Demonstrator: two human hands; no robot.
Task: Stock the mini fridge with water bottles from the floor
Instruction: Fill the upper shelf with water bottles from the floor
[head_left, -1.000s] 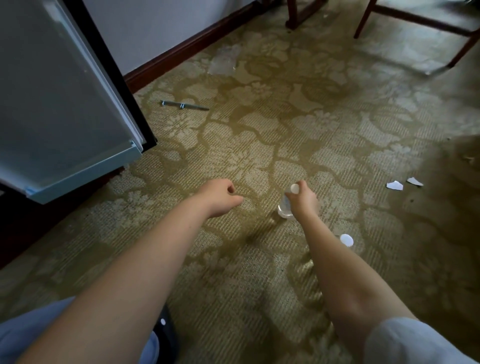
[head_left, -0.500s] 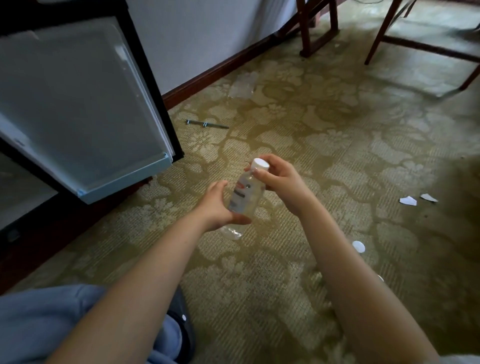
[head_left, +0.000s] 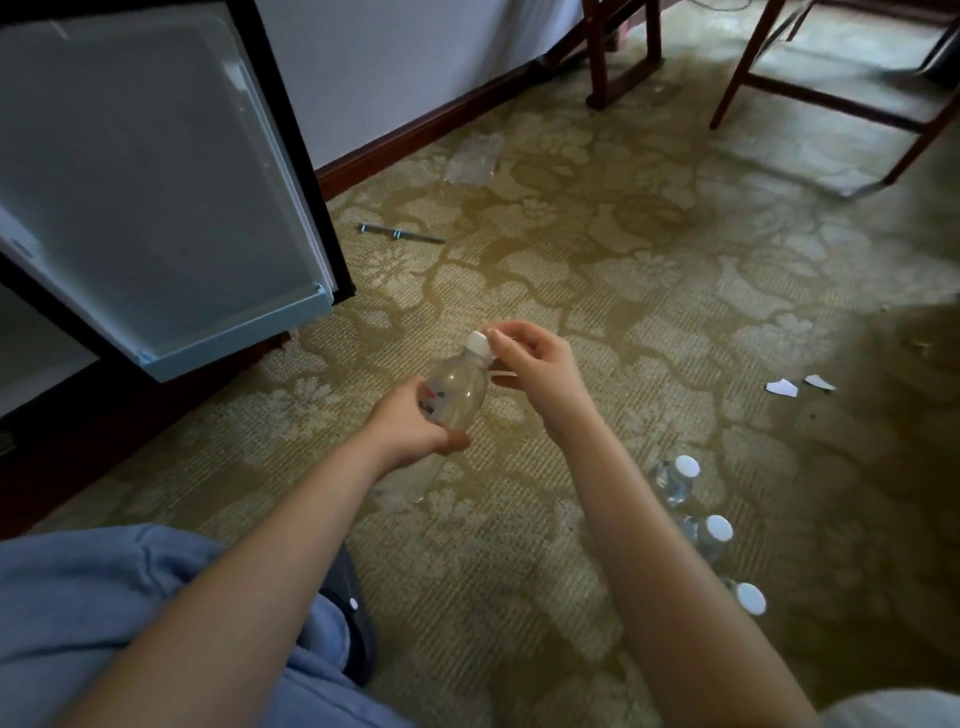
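Note:
A small clear water bottle with a white cap is held above the carpet in mid-frame. My left hand grips its lower body. My right hand pinches the bottle at the cap end with thumb and fingers. Three more capped water bottles stand on the floor at my right: one, a second and a third. The mini fridge door hangs open at the upper left; the fridge's inside is mostly out of frame.
Patterned green carpet covers the floor. A thin metal rod and a clear plastic wrapper lie near the dark skirting board. White paper scraps lie at the right. Wooden chair legs stand at the top.
My right hand lifted the bottle off the floor and my left hand took hold of its body. The view tilted back, bringing three standing bottles into sight.

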